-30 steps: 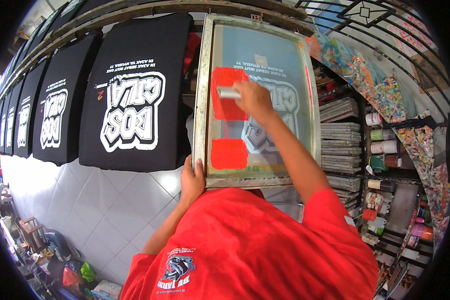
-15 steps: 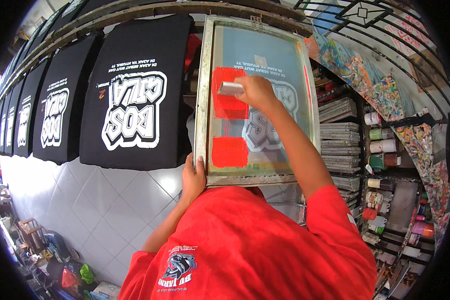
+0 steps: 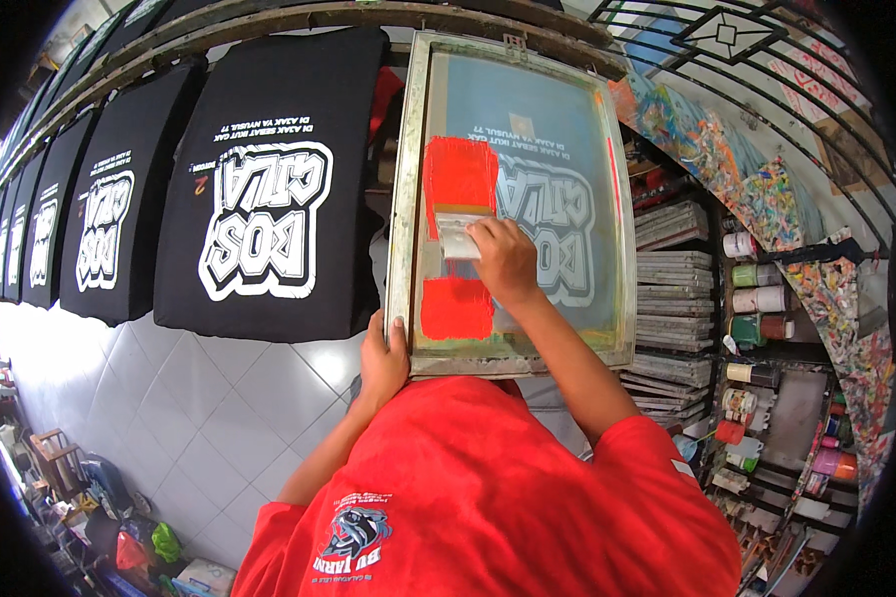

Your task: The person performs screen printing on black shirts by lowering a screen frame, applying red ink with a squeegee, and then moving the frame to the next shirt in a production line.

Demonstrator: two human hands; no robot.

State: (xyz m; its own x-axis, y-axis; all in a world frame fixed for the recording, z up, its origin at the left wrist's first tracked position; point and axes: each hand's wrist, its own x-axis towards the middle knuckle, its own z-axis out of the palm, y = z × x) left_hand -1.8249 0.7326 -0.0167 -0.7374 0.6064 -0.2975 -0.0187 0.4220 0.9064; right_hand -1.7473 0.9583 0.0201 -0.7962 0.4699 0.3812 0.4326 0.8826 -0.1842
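A: What has changed?
B: Your squeegee, clasped by your right hand, is nearer you, at the upper red ink patch's near end — ink likely spread. Your left hand grips the screen frame.

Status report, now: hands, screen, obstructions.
Right hand: fingers gripping squeegee. Left hand against frame's lower left side. Screen bears red ink above and below squeegee. No obstruction seen.

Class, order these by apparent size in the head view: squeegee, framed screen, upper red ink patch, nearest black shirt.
1. Framed screen, nearest black shirt: too alike to rank
2. Upper red ink patch
3. Squeegee
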